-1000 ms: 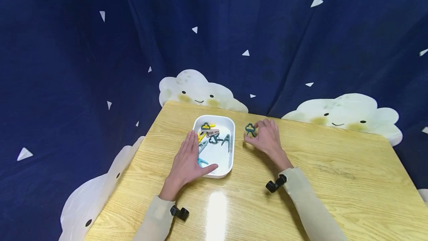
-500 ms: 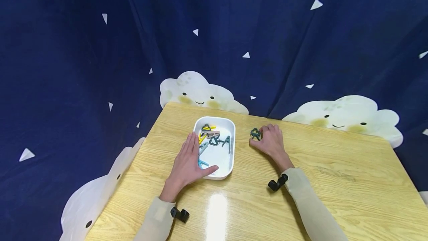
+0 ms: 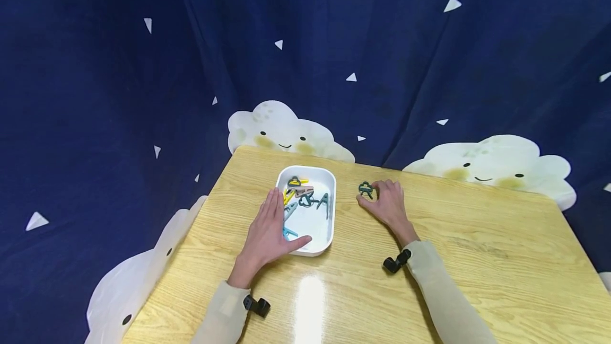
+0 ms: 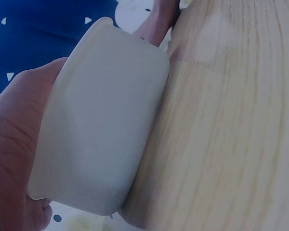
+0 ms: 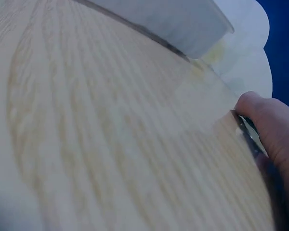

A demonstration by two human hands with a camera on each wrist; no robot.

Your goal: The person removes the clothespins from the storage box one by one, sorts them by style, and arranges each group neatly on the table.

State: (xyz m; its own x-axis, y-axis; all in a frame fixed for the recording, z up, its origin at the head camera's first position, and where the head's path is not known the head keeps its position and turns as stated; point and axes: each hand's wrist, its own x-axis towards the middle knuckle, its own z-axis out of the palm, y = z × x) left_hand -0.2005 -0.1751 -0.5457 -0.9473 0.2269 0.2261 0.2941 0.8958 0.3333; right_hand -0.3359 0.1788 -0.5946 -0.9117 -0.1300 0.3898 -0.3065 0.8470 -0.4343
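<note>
The left hand (image 3: pixel 267 230) rests straight-fingered against a white tub (image 3: pixel 312 231) of clips (image 3: pixel 304 191) on the desk (image 3: pixel 477 270); right of the tub, the right hand (image 3: pixel 389 203) pinches a dark green clip (image 3: pixel 365 188).

Surface (image 3: pixel 477 270) — pale yellow wood grain, bright glare at the near side. White bin (image 3: pixel 317 227) sits directly on it, left of centre — green clip (image 3: pixel 365 189) to its right, contact unclear.

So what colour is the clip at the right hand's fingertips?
The clip is dark green; it shows best in the head view.
</note>
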